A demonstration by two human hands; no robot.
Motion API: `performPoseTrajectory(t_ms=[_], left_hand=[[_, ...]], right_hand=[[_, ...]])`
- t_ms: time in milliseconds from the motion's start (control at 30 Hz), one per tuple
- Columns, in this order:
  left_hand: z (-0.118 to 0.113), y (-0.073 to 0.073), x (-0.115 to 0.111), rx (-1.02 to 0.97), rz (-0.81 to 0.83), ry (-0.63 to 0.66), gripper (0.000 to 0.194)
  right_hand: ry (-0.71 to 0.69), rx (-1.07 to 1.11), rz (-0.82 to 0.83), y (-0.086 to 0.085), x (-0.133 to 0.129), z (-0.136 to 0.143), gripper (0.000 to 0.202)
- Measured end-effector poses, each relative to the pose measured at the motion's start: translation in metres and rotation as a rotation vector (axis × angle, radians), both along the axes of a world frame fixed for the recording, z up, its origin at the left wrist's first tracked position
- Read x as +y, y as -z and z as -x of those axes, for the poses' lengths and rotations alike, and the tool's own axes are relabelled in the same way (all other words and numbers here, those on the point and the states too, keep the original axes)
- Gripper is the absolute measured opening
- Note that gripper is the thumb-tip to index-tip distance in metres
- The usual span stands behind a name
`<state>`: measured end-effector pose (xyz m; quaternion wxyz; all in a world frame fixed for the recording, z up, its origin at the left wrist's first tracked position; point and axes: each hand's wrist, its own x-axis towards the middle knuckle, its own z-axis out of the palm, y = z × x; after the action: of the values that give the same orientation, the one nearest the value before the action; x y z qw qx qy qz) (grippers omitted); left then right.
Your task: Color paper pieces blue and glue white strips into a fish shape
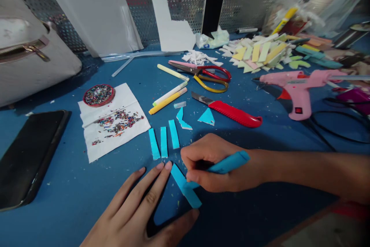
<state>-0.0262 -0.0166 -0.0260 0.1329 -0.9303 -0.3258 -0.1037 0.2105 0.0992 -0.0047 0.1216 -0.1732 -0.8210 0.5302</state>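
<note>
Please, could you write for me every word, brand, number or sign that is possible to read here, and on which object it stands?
No text can be read with certainty.
Pink glue gun: small printing on its side, too blurred.
Blue marker in the right hand: faint marks, unreadable.
Crumpled wrapper by the upright phone: small blue print, unreadable.

1 view, from a camera worn on the person's head. Looks forward and steeply down from above the near side of the tabletop point(95, 189), facing the perforated panel point(245, 8) behind the far edge. Close range: left hand point(144, 204) and right hand point(219, 162) come out large, wrists toward the lens side and right margin. Far edge sits high, smaller; near edge shows at lower right.
</note>
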Motion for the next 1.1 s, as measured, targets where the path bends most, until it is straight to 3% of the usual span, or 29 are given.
performPoseTrajectory(t_ms=[767,1100], left_hand=[[0.0008,0.0042,-0.0004,0.045,0.026,0.002,0.053],[-0.0006,0.0035,-0.0038,0.011,0.043,-0.004,0.052]], right_hand=[[-0.025,0.008,-0.021,0.0017,0.0012,0.0007,0.022],[0.013,0.031,0.072,-0.0006,0.0009,0.0017,0.017]])
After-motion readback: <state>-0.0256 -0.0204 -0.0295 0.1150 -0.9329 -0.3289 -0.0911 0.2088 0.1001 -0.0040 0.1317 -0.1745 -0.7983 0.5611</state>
